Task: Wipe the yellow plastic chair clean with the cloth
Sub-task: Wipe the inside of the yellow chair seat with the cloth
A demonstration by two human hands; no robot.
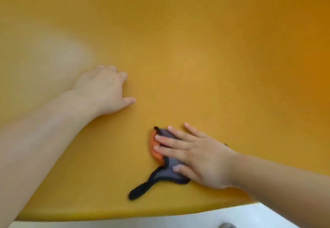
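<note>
One yellow chair (196, 49) fills the view. On it near its front edge lies one grey, black-edged, orange-patched cloth (170, 171), pressed under the right hand (201, 158), whose fingers are straight. The left hand (105, 92) rests beside the cloth, fingers seemingly bent loosely and holding nothing.

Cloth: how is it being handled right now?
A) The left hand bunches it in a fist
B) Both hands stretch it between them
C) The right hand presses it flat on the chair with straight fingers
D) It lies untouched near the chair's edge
C: the right hand lies flat on the cloth, fingers straight, pressing it to the chair; the left hand rests on bare chair, apart from it.
</note>
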